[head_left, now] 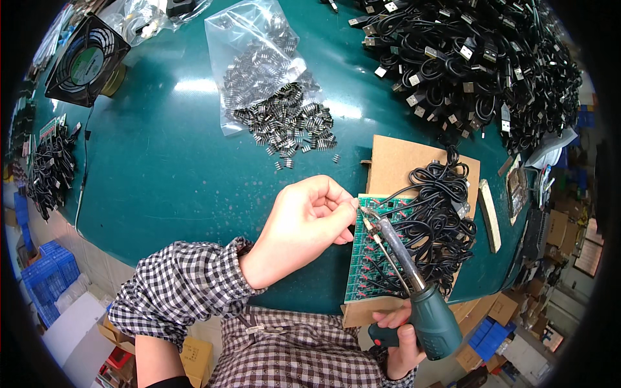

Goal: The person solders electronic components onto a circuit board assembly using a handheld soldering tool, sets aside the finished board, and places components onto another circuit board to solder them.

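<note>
My left hand (299,225) is closed in a pinch at the upper left corner of a green circuit board panel (359,265). Whatever sits between its fingertips is too small to make out. In my right hand (404,339) is a dark green soldering gun (435,322) with a red trigger button. Its long metal barrel slants up and left across the panel, and the tip is close to my left fingertips. Black cables (443,184) with red wire ends lie coiled over the panel's right side. Beneath them is a brown backing board (404,155).
Beyond my hands, a clear plastic bag (242,39) spills small black parts with metal pins (288,123) onto the green table (162,149). A large heap of black USB cables (453,71) fills the far right. A fan (87,64) and cable bundle (52,168) stand left; a pale stick (490,216) lies right.
</note>
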